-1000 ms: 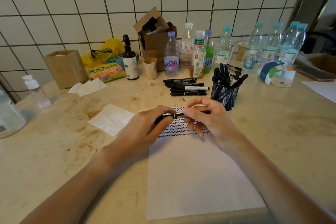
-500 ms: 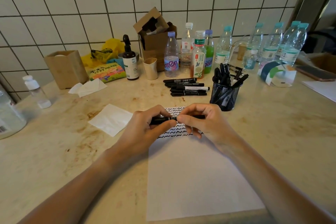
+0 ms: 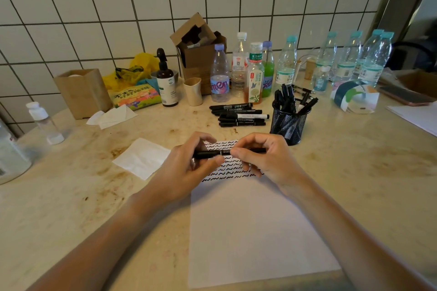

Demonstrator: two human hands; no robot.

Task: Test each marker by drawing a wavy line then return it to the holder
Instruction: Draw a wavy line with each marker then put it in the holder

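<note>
A black marker (image 3: 224,152) lies level between both hands above the top of a white sheet (image 3: 255,231) that carries several rows of black wavy lines. My left hand (image 3: 186,168) pinches the marker's left end between thumb and fingers. My right hand (image 3: 264,160) pinches its right part the same way. A black mesh holder (image 3: 289,125) with several black markers stands just beyond my right hand. More black markers (image 3: 238,117) lie in a loose pile on the table to the holder's left.
Several plastic bottles (image 3: 287,64) line the tiled wall behind the holder, with a brown cardboard box (image 3: 201,54), a pump bottle (image 3: 166,82) and a small cup (image 3: 193,91). A folded tissue (image 3: 142,157) lies left of the sheet. A small spray bottle (image 3: 43,123) stands far left.
Both hands with the marker have shifted slightly toward me over the sheet. Their grip on the marker looks the same.
</note>
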